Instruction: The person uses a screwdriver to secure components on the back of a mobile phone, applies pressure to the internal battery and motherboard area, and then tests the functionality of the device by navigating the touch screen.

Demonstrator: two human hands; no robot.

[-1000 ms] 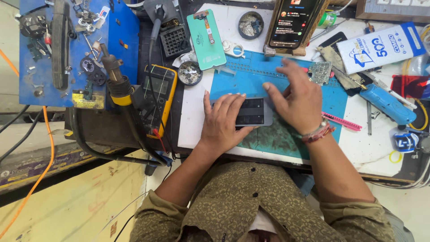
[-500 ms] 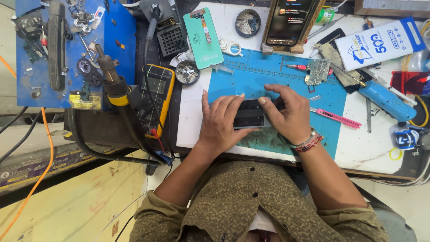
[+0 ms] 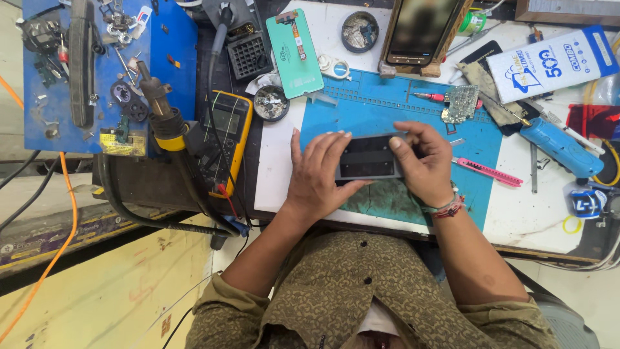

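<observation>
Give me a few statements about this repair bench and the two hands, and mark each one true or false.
1. Both hands rest on the dark flat phone. True.
2. The pink utility knife is held in the right hand. False: it lies on the blue mat, apart from that hand.
3. The yellow multimeter sits beyond the left hand, off the mat. True.
4. The green circuit board lies under the left hand. False: it lies at the mat's far edge, beyond the right hand.
</observation>
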